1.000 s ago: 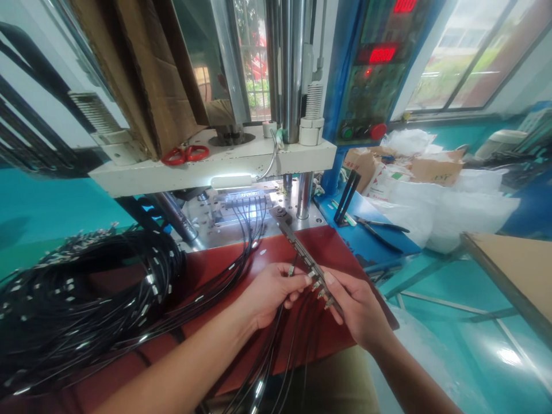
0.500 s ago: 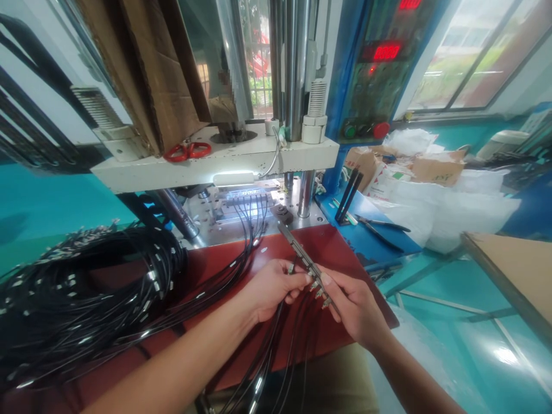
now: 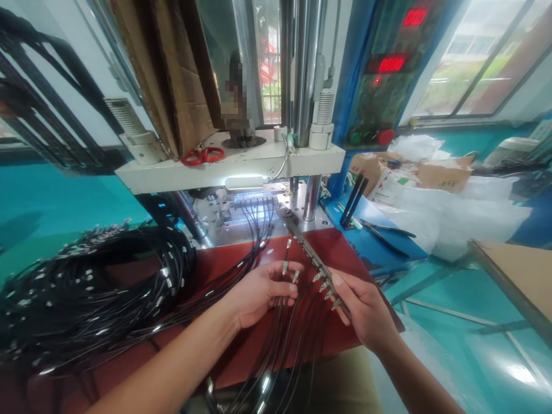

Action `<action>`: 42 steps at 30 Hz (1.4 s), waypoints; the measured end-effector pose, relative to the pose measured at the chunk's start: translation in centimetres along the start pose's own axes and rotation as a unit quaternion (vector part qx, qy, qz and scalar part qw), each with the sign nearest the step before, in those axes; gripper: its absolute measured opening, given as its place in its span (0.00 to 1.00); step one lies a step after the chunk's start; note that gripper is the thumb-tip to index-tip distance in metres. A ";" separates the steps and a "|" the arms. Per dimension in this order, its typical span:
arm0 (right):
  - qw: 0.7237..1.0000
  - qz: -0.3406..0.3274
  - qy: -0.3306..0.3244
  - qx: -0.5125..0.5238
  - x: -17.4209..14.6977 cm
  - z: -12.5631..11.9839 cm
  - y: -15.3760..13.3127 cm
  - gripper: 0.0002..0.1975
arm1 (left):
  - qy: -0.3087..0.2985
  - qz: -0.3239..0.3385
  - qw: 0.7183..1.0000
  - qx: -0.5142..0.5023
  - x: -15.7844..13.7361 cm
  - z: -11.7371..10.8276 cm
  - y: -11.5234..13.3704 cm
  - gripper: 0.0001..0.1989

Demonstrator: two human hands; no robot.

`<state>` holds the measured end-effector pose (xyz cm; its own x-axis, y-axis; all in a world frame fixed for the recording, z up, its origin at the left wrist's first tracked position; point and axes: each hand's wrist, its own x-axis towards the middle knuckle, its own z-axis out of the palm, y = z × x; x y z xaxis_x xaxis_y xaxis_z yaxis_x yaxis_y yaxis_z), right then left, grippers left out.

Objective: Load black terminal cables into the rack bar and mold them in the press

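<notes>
My right hand [image 3: 360,302] is closed round the lower end of a narrow metal bar [image 3: 317,263], which slants up and away to the left. Several small metal connectors [image 3: 326,290] with black cables stick out from the bar's left side. Beside it, my left hand [image 3: 267,290] pinches a few black cables [image 3: 282,313] between thumb and fingers. Their metal connector ends [image 3: 286,261] point up above the fingers, apart from the bar. The cables hang down over the front edge of the red board [image 3: 224,261].
A big coil of black cables [image 3: 181,270] lies at the left. Behind the board stands a press with a white crossbeam [image 3: 302,164], red scissors [image 3: 202,156] on top and a lit plate [image 3: 254,207] with cables below. Pliers [image 3: 388,233] lie on the blue ledge at right.
My left hand has drawn away from the bar to the left, with cable ends now upright in its fingers. The bar stays in my right hand. The view has shifted slightly.
</notes>
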<state>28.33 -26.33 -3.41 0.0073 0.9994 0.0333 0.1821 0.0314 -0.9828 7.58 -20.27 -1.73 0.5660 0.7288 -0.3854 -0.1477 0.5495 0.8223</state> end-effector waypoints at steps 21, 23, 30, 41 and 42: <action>1.000 0.001 -0.028 0.002 0.0 0.0 0.0 0.21 | 0.079 0.012 0.997 0.001 1.0 2.0 -0.2 0.09; 1.000 0.003 -0.031 0.000 0.1 -0.1 0.0 0.21 | 0.068 0.015 0.998 0.010 1.1 2.0 -0.3 0.09; 0.999 0.004 -0.047 -0.006 0.1 -0.1 -0.1 0.21 | 0.060 0.020 0.998 0.028 1.7 1.9 -0.3 0.09; 0.999 0.007 -0.045 -0.016 -0.1 0.0 -0.4 0.22 | 0.027 0.023 0.999 0.002 1.9 1.7 -0.1 0.08; 0.999 0.007 -0.047 -0.016 -0.1 0.0 -0.5 0.22 | 0.030 0.022 0.999 -0.001 1.9 1.7 -0.1 0.08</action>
<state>28.29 -26.40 -2.95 -0.0813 0.9967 0.0004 0.2146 0.0179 -0.9765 10.04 -19.65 -1.76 0.5102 0.7749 -0.3732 -0.1731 0.5175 0.8380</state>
